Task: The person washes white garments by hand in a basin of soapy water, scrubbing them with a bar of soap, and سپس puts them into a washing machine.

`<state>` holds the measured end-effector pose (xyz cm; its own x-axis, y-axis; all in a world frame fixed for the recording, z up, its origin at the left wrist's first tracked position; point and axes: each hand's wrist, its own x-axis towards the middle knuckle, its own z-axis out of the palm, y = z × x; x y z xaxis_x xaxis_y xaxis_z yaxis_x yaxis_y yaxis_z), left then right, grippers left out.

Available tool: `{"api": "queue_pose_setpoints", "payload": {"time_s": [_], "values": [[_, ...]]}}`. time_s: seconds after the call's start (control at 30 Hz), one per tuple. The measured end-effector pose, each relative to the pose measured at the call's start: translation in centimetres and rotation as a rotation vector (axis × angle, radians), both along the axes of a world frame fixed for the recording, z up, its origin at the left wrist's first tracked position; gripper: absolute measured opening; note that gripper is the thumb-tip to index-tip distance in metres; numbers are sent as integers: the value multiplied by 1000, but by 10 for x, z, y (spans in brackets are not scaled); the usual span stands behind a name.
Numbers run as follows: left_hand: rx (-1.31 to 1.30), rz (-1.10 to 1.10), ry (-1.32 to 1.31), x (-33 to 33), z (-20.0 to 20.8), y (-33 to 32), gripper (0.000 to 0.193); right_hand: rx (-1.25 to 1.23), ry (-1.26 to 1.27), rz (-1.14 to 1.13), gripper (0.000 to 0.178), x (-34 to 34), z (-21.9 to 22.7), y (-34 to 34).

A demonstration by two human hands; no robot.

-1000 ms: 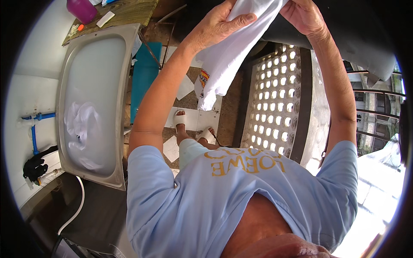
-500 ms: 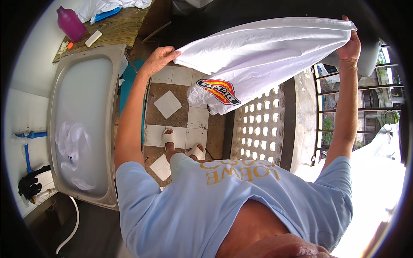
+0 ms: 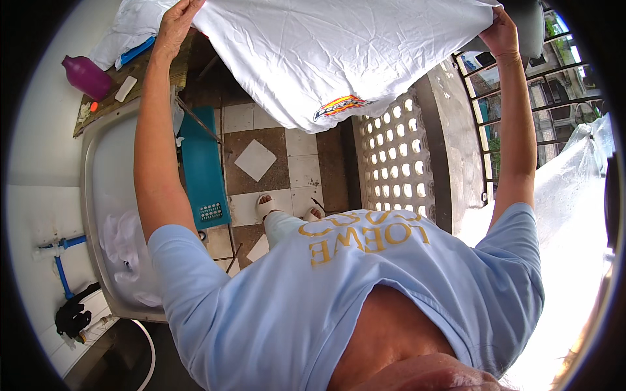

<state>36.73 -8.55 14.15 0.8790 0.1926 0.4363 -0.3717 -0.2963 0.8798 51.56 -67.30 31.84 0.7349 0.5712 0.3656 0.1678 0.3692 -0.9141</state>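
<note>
A white T-shirt (image 3: 339,52) with a small coloured emblem near its lower edge is stretched out wide in front of me, at arm's length. My left hand (image 3: 175,26) grips its left corner at the top left of the view. My right hand (image 3: 501,32) grips its right corner at the top right. The cloth hangs spread between both hands above the tiled floor (image 3: 267,163).
A white washing tub (image 3: 107,195) with water and white laundry stands at the left. Behind it, a wooden shelf holds a purple bottle (image 3: 86,77) and a soap bar. A teal board (image 3: 203,173) leans beside the tub. A perforated wall (image 3: 398,163) and metal railing (image 3: 554,72) are at the right.
I have pulled the bunched shirt apart and spread it wide, my hands moving outward to its two corners. My view has tilted so the shirt sits higher.
</note>
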Motion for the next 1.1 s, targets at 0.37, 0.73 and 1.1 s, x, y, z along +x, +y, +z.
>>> {"api": "queue_pose_setpoints", "payload": {"time_s": [0.37, 0.73, 1.1], "values": [[188, 149, -41, 30, 118, -8, 29, -150, 96, -491, 31, -47, 12, 23], [217, 160, 27, 30, 154, -4, 27, -103, 176, -464, 28, -31, 9, 3], [397, -47, -210, 36, 172, 8, 28, -89, 207, -607, 24, -39, 11, 11]]}}
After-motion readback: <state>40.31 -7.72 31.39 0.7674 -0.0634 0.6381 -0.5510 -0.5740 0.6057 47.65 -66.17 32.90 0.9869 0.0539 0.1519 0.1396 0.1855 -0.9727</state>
